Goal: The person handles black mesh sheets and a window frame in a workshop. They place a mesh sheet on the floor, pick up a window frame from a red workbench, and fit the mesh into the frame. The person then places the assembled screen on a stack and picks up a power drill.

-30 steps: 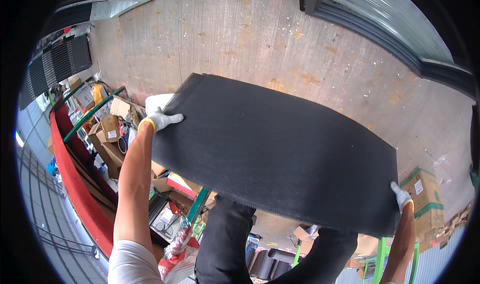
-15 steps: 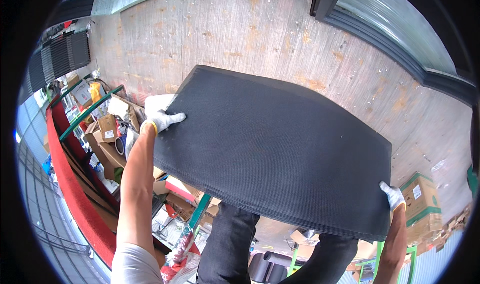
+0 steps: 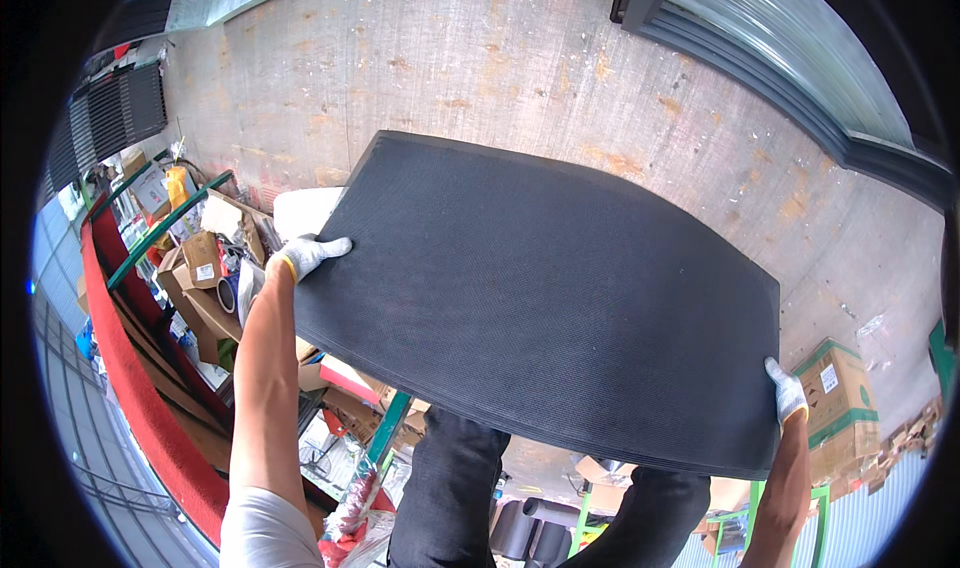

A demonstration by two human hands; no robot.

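A wide stack of thin black textured mats (image 3: 545,303) spans the middle of the view, just above my knees. Several layers show along its near edge. My left hand (image 3: 313,256), in a white knitted glove, grips its left edge with the thumb lying on top and the fingers hidden underneath. Gripping the right edge is my right hand (image 3: 787,390), gloved the same way, thumb at the top face and the other fingers mostly out of sight.
Worn concrete floor (image 3: 480,68) extends beyond the mats. To the left are a red-covered edge (image 3: 140,398), a green metal bar (image 3: 165,230) and piled cardboard boxes (image 3: 203,258). A taped carton (image 3: 836,393) stands at right. Dark-framed panels (image 3: 800,78) lie at far right.
The mats and my left hand have shifted slightly left in view, the left hand also slightly lower. Both hands keep their grip on the edges.
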